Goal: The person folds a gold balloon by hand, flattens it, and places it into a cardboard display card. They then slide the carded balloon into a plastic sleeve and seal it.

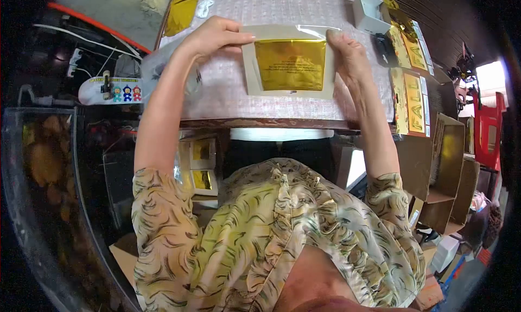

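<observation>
A flat, clear plastic bag (pixel 250 73) with pale card in it lies over the table, spread between my two hands. Inside shows a folded gold foil sheet (pixel 291 67) bearing small dark print. My left hand (pixel 217 36) pinches the bag's upper left corner between thumb and fingers. At the upper right corner, my right hand (pixel 350 52) grips the edge, thumb on top and fingers bent beneath. More clear plastic bags (pixel 163 76) lie beside my left forearm.
The table (pixel 217 103) has a pink-white patterned cloth. Gold foil (pixel 182 11) hangs at its far left; a white open box (pixel 371 13) stands far right. Printed "FALL" packs (pixel 411 101) line the right edge, with cardboard boxes (pixel 448 171) beyond. A skateboard (pixel 92 90) is at left.
</observation>
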`<state>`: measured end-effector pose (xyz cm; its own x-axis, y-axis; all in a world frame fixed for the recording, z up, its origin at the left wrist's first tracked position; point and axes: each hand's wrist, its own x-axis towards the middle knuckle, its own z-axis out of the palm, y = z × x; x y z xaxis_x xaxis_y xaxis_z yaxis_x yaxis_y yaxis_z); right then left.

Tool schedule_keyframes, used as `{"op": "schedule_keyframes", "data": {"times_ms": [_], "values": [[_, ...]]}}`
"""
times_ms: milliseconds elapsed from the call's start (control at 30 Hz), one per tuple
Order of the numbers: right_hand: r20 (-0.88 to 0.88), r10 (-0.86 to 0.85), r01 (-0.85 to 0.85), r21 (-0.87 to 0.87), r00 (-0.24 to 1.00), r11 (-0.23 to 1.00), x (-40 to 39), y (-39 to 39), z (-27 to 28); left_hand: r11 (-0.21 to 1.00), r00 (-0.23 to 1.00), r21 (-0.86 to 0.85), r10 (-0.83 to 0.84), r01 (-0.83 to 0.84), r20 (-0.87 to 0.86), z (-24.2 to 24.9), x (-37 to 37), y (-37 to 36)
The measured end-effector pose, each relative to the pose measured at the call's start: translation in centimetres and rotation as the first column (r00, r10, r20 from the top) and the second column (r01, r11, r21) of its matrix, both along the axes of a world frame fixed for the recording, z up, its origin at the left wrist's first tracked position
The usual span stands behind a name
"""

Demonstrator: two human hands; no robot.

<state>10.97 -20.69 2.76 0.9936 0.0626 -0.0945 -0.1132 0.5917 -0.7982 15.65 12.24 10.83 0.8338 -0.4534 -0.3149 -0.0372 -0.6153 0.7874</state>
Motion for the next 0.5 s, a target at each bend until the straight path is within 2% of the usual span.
{"op": "schedule_keyframes", "data": {"times_ms": [67,100,167,267,400,500], "values": [[0.09,0.059,-0.052,-0.086,0.994,0.995,0.0,-0.7,-0.1,0.962,0.991,-0.273,-0.015,-0.023,-0.135,-0.3,-1.1,1.1],[0.083,-0.005,0.008,-0.033,0.996,0.999,-0.2,-0.4,0.5,0.96,0.991,-0.278,-0.017,-0.021,-0.134,-0.4,-1.4,1.6],[0.099,0.025,-0.02,-0.047,0.995,0.999,-0.9,-0.1,1.9,0.923,0.986,-0.384,-0.045,-0.02,-0.16,-0.5,-1.8,2.6],[0.142,0.029,-0.016,-0.089,0.989,0.996,-1.8,1.2,3.0,0.888,0.988,-0.459,-0.092,0.023,-0.128,0.3,-3.5,4.1],[0.092,0.004,0.009,-0.131,0.996,0.991,-3.3,4.6,5.2,0.853,0.984,-0.522,-0.115,0.027,-0.137,0.5,-5.2,7.4],[0.118,0.067,-0.042,-0.206,0.991,0.978,-4.0,6.6,6.8,0.899,0.997,-0.437,-0.061,0.031,-0.055,1.4,-7.1,9.7]]}}
